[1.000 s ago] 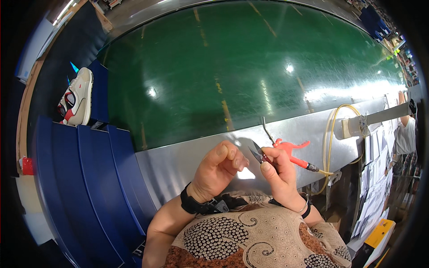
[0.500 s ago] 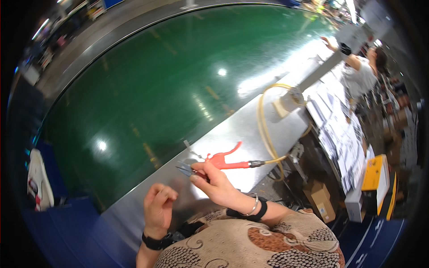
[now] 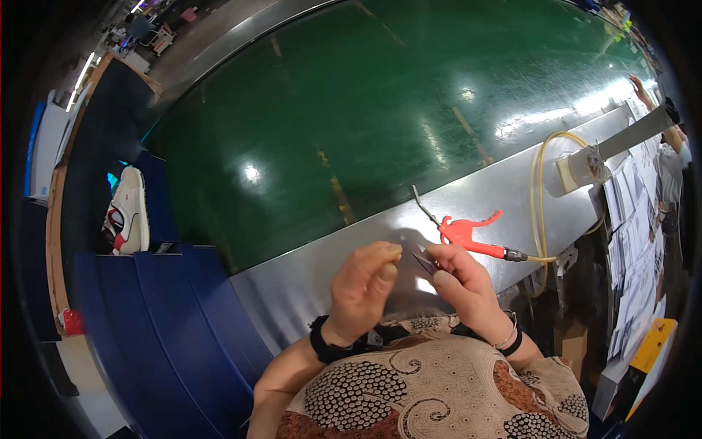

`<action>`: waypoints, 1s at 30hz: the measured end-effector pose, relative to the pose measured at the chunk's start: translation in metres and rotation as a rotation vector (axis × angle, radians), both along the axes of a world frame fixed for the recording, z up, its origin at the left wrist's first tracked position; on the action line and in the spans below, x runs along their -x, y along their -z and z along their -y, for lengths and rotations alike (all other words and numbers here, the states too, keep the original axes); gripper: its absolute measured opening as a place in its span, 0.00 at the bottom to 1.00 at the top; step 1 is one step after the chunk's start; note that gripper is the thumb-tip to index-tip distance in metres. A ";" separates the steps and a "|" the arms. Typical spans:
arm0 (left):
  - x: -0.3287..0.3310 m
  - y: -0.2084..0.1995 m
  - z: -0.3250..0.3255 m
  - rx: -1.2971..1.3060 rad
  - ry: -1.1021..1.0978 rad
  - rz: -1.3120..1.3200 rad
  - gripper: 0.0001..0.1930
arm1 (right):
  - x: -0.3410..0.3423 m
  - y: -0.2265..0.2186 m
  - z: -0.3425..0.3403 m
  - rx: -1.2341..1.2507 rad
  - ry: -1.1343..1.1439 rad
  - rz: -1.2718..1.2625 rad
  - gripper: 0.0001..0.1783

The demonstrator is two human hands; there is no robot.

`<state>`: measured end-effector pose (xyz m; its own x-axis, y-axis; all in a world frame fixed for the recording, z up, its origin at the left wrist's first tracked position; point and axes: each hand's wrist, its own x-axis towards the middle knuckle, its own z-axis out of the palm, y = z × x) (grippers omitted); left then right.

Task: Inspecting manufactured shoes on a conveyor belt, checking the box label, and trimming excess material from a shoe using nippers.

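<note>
My right hand is closed around a small pair of thread snips, whose dark pointed blades stick out from the fingertips toward my left hand. My left hand is raised just across from it, thumb and fingers drawn together in a pinch; whatever lies between them, if anything, is too small to tell. Both hands are over the metal edge of the bench, apart from each other. Beyond my right hand, a red air blow gun with a thin metal nozzle rests on the metal strip, untouched.
A yellow hose loops from the blow gun near a grey post. Ahead lies a green conveyor belt. Dark blue boxes stand at left, with a white shoe behind. Papers and a co-worker's arm are at right.
My view has swung left, showing more of the blue boxes and the shoe. My hands are now closer together, with the snips still in my right hand.
</note>
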<state>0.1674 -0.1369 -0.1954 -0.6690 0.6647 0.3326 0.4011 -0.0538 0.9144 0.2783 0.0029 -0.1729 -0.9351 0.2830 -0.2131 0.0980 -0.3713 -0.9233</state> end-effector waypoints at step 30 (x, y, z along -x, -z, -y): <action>0.004 0.024 0.019 -0.007 -0.038 -0.622 0.24 | 0.014 -0.019 0.004 -0.458 -0.228 0.021 0.17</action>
